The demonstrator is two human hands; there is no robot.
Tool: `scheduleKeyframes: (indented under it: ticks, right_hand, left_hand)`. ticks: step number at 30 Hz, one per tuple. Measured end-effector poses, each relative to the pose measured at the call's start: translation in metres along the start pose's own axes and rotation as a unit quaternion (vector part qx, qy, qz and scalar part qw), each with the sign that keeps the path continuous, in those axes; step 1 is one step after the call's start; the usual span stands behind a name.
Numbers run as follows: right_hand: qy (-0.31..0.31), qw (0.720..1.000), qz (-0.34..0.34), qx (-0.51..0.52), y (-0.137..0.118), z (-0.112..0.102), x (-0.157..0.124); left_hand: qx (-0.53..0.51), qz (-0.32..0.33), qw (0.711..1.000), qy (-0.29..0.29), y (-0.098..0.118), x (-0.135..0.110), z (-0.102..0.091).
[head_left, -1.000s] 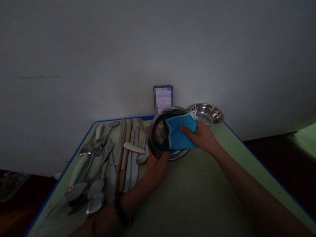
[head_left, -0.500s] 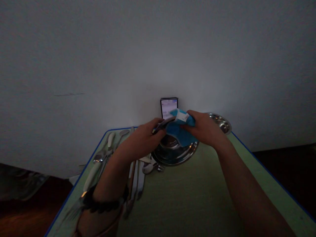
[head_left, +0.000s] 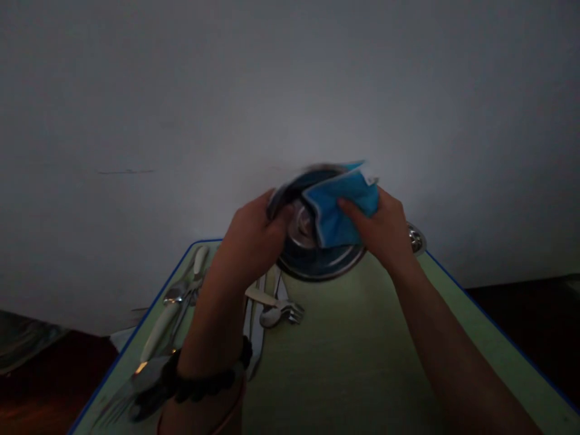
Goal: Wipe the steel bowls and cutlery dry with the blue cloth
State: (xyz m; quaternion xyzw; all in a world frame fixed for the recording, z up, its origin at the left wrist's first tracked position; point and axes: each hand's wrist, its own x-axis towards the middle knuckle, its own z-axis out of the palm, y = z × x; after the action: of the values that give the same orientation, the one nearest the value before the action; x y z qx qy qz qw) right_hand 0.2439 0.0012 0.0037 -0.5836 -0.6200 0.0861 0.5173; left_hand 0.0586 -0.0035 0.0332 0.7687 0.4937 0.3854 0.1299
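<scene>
Bowl, cloth up off green tbl, grey wall

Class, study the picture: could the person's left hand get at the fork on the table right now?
Probably not at once: the left hand grips a steel dish. The fork lies uncovered near that forearm, so the way looks free once the dish is released.

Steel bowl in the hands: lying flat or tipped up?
Tipped up. The left hand grips the steel bowl by its rim, its inside facing the camera; the right hand presses a blue cloth into it.
</scene>
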Motion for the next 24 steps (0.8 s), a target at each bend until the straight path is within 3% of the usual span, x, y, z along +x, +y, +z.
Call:
scheduleKeyframes:
  ticks: [3,5,7,10,12,14,16,18,20,22,24]
  right_hand:
    - [-0.064,0.968,0.116,0.214,0.003,0.012,-0.004]
    - [-0.078,0.947,0.150,0.272,0.006,0.019,-0.008]
    - [-0.081,0.949,0.153,0.263,0.012,0.019,-0.008]
    - [-0.123,0.972,0.123,0.157,0.021,0.005,-0.003]
    - [-0.162,0.984,0.074,0.028,0.022,-0.009,0.002]
    - [-0.221,0.972,0.007,-0.086,0.018,-0.021,0.004]
    - [-0.264,0.948,-0.063,-0.169,0.010,-0.027,0.002]
    - [-0.348,0.907,-0.129,-0.197,0.001,-0.027,-0.004]
    - [-0.364,0.887,-0.156,-0.237,-0.006,-0.023,-0.009]
    - [-0.359,0.883,-0.162,-0.257,-0.008,-0.020,-0.011]
    - [-0.341,0.892,-0.158,-0.252,-0.007,-0.017,-0.009]
  left_hand:
    - [-0.054,0.013,0.990,0.131,0.001,0.002,0.003]
    - [-0.083,0.032,0.987,0.135,0.001,0.003,0.006]
    - [-0.094,0.032,0.989,0.113,-0.002,0.004,0.008]
    - [-0.045,-0.015,0.998,0.043,-0.011,0.005,0.005]
    - [0.020,-0.047,0.997,-0.059,-0.015,0.005,0.004]
    - [0.063,-0.035,0.982,-0.175,-0.015,0.003,0.008]
    - [0.077,0.011,0.965,-0.251,-0.009,-0.001,0.016]
    - [0.094,0.036,0.951,-0.293,-0.001,-0.005,0.027]
    - [0.111,0.037,0.932,-0.343,0.005,-0.008,0.034]
    - [0.113,0.034,0.925,-0.361,0.008,-0.009,0.036]
    - [0.107,0.039,0.932,-0.343,0.008,-0.007,0.034]
